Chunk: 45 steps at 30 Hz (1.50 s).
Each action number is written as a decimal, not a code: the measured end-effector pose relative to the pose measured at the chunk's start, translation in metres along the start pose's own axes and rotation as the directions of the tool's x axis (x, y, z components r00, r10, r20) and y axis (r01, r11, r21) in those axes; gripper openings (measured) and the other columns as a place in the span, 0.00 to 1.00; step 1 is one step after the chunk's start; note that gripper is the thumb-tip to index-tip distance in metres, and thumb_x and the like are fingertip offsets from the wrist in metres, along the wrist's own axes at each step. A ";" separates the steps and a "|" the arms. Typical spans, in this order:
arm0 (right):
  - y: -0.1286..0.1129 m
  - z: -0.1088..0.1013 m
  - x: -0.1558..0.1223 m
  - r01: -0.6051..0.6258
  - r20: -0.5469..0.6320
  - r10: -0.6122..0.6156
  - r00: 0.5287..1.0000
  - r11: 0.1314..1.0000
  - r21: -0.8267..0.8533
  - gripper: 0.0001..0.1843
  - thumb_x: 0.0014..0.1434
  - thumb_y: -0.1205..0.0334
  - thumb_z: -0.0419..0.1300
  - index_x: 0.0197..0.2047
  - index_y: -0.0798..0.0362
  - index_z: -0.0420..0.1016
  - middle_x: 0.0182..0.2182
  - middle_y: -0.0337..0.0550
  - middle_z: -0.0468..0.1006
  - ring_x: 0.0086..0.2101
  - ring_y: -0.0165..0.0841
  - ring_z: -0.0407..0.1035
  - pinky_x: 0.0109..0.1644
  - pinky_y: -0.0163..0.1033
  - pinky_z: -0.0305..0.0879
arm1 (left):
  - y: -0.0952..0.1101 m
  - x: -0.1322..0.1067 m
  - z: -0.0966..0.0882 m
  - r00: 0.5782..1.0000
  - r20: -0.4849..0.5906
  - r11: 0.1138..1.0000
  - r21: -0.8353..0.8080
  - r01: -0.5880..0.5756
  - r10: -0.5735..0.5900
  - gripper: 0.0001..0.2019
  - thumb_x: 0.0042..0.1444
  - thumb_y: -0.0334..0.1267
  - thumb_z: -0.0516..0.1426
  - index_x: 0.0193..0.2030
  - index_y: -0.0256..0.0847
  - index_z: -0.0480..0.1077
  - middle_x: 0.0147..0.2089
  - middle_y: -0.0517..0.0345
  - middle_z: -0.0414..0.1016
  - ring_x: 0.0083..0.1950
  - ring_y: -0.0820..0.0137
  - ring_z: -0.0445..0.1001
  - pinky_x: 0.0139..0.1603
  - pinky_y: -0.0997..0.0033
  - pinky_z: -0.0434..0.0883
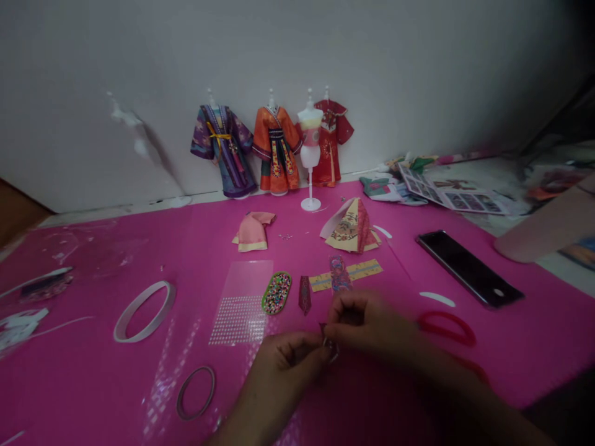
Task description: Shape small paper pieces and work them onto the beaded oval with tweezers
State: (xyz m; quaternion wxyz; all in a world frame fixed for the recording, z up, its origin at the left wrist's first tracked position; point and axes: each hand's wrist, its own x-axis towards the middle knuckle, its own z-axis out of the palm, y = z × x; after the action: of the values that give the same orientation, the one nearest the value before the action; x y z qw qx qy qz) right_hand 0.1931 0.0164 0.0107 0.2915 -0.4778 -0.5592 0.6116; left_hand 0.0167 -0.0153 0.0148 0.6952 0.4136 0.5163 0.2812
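My left hand (295,365) and my right hand (360,325) meet low in the middle of the view, fingers pinched on a small dark reddish patterned piece (330,348) with a pale edge. Fingertips cover most of it, so its kind is unclear. Just beyond lie a dark pointed fabric strip (304,295), a yellow band (369,270) and a purple patterned piece (340,272) laid across it. A green tray of colourful beads (276,292) and a sheet of stick-on gems (238,319) are to the left.
Doll-size robes (223,148) hang on small stands along the wall, beside a mini mannequin (310,155). A pink doll top (254,231) and a doll skirt (349,228) lie before them. Tape rolls (145,311) are left; red-handled scissors (447,328) and a phone (469,267) are right.
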 end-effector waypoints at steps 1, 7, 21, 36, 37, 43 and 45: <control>0.000 0.000 0.000 0.000 0.002 0.000 1.000 1.000 0.000 0.04 0.50 0.63 0.65 0.27 0.53 0.75 0.20 0.34 0.71 0.23 0.28 0.66 0.28 0.33 0.60 | 0.000 0.000 0.000 1.000 0.001 1.000 0.005 0.000 0.000 0.12 0.44 0.47 0.66 0.27 0.39 0.79 0.24 0.61 0.75 0.28 0.71 0.70 0.32 0.71 0.64; 0.001 0.000 0.001 -0.003 -0.006 0.003 1.000 1.000 -0.006 0.03 0.50 0.65 0.64 0.27 0.53 0.75 0.20 0.34 0.72 0.23 0.28 0.67 0.27 0.33 0.60 | -0.003 0.000 0.001 1.000 -0.015 1.000 0.022 -0.010 0.011 0.12 0.44 0.47 0.65 0.26 0.39 0.78 0.23 0.61 0.74 0.27 0.72 0.67 0.30 0.71 0.62; 0.005 -0.001 0.002 0.017 0.008 -0.017 1.000 1.000 0.014 0.02 0.49 0.64 0.65 0.27 0.53 0.76 0.21 0.35 0.73 0.23 0.28 0.68 0.27 0.33 0.61 | 0.001 0.000 0.001 0.997 -0.025 0.993 0.091 -0.073 0.076 0.10 0.44 0.45 0.63 0.24 0.40 0.76 0.22 0.62 0.71 0.26 0.72 0.64 0.30 0.71 0.60; 0.002 0.000 0.002 0.004 -0.007 -0.004 1.000 1.000 0.001 0.03 0.48 0.65 0.66 0.27 0.54 0.76 0.20 0.35 0.75 0.22 0.27 0.67 0.25 0.31 0.57 | -0.012 0.004 -0.002 0.988 -0.024 0.983 0.109 -0.147 0.150 0.10 0.47 0.45 0.63 0.27 0.41 0.77 0.23 0.61 0.73 0.27 0.71 0.66 0.30 0.71 0.61; 0.003 0.000 0.002 0.006 -0.007 -0.006 1.000 1.000 0.002 0.03 0.48 0.66 0.66 0.27 0.54 0.76 0.20 0.35 0.74 0.22 0.27 0.67 0.24 0.31 0.57 | -0.011 0.003 -0.002 0.988 -0.027 0.983 0.108 -0.149 0.152 0.10 0.47 0.45 0.63 0.26 0.41 0.77 0.23 0.61 0.72 0.27 0.71 0.65 0.30 0.71 0.61; 0.003 -0.001 0.003 0.006 0.008 -0.006 1.000 1.000 0.006 0.03 0.48 0.66 0.66 0.28 0.54 0.75 0.20 0.35 0.75 0.22 0.27 0.67 0.24 0.31 0.57 | -0.006 0.001 -0.001 0.990 -0.026 0.982 0.135 -0.132 0.137 0.10 0.46 0.45 0.62 0.25 0.40 0.77 0.23 0.61 0.71 0.27 0.71 0.65 0.30 0.70 0.60; 0.002 0.000 0.002 -0.001 0.006 0.001 1.000 1.000 0.001 0.03 0.48 0.66 0.66 0.28 0.54 0.75 0.20 0.35 0.75 0.22 0.27 0.67 0.24 0.31 0.57 | -0.005 0.001 -0.001 0.990 -0.030 0.981 0.146 -0.129 0.135 0.10 0.46 0.45 0.62 0.25 0.40 0.77 0.23 0.60 0.72 0.27 0.71 0.65 0.31 0.70 0.61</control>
State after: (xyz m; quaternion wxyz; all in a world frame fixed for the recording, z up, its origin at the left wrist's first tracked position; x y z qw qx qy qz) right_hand 0.1931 0.0181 0.0082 0.2897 -0.4761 -0.5593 0.6136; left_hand 0.0160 -0.0162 0.0099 0.6329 0.4904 0.5204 0.2969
